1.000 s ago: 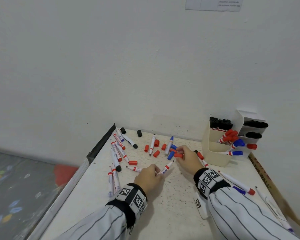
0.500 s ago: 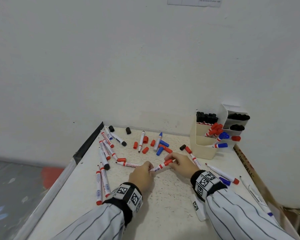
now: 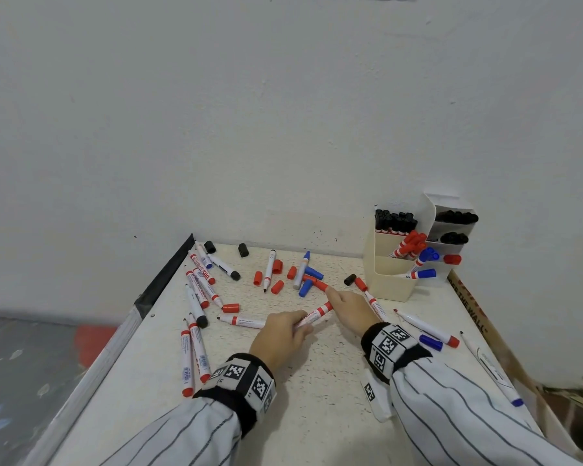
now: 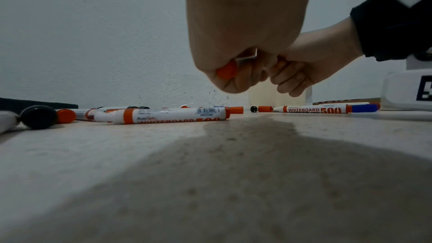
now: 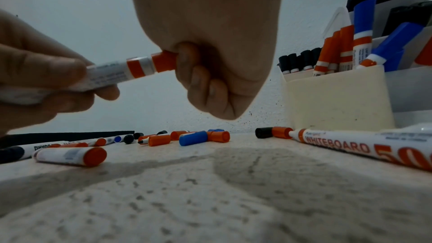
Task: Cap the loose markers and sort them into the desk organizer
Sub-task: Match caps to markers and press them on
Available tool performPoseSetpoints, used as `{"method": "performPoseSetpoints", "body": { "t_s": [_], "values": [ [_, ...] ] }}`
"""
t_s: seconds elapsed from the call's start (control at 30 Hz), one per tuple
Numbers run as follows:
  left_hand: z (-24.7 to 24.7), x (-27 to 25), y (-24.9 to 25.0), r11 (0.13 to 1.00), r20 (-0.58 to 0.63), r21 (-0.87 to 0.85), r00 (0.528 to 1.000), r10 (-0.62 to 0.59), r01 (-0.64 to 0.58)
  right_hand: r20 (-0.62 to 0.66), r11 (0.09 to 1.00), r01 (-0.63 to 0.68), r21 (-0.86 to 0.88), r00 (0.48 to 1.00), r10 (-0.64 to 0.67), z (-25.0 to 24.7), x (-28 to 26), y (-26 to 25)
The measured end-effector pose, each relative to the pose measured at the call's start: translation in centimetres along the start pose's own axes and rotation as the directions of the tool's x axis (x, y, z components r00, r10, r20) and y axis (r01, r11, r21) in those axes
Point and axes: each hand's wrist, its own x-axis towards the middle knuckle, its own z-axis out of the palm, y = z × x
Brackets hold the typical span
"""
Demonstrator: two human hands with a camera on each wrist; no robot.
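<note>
My left hand [image 3: 280,338] grips the white barrel of a red whiteboard marker [image 3: 313,317] just above the table. My right hand [image 3: 349,306] curls round the red cap [image 5: 163,61] seated on that marker's tip. In the right wrist view the cap sits flush against the barrel's red band. The beige desk organizer [image 3: 389,280] stands at the back right, holding black, red and blue capped markers. Several loose markers [image 3: 201,287] and red caps [image 3: 276,286], blue caps [image 3: 312,273] and black caps [image 3: 243,249] lie scattered across the back of the table.
The white speckled table [image 3: 317,398] meets the wall at the back and right. A black strip [image 3: 164,274] edges its left side. More markers [image 3: 424,327] lie right of my right wrist, two red ones [image 3: 191,354] at the left. A cardboard strip [image 3: 478,317] runs along the right edge.
My right hand brought a red cap from the pile back to the marker in my left hand; the cap now sits on its tip. Both hands shifted slightly toward me.
</note>
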Motion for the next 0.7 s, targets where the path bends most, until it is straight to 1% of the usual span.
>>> {"method": "performPoseSetpoints", "body": {
  "t_s": [0.1, 0.17, 0.23, 0.33, 0.4, 0.47, 0.57, 0.7],
  "values": [
    [0.2, -0.1, 0.0, 0.998, 0.013, -0.046, 0.999, 0.049, -0.048, 0.021, 0.997, 0.069, 0.039, 0.997, -0.07, -0.5, -0.2, -0.5],
    [0.2, -0.1, 0.0, 0.989, 0.032, -0.143, 0.999, 0.04, -0.035, 0.025, 0.989, 0.13, 0.07, 0.991, -0.132, -0.6, -0.3, -0.7],
    [0.1, -0.2, 0.3, 0.954, 0.078, -0.295, 0.997, -0.022, 0.045, 0.029, 0.978, 0.184, 0.095, 0.982, -0.188, -0.6, -0.3, -0.7],
    [-0.4, -0.6, 0.9, 0.853, 0.191, -0.485, 0.975, -0.112, 0.193, 0.028, 0.959, 0.257, 0.122, 0.965, -0.262, -0.5, -0.2, -0.5],
    [-0.7, -0.8, 1.2, 0.786, 0.261, -0.558, 0.955, -0.139, 0.267, 0.032, 0.945, 0.306, 0.118, 0.95, -0.311, -0.5, -0.3, -0.5],
    [-0.9, -0.8, 1.3, 0.747, 0.299, -0.588, 0.941, -0.156, 0.311, 0.036, 0.936, 0.338, 0.102, 0.939, -0.343, -0.5, -0.3, -0.5],
    [-0.8, -0.6, 1.4, 0.738, 0.285, -0.6, 0.944, -0.164, 0.309, 0.037, 0.928, 0.358, 0.101, 0.931, -0.363, -0.6, -0.2, -0.6],
    [-0.5, -0.1, 1.1, 0.777, 0.186, -0.574, 0.965, -0.184, 0.258, 0.054, 0.925, 0.363, 0.111, 0.927, -0.37, -0.6, 0.5, -0.6]
  ]
}}
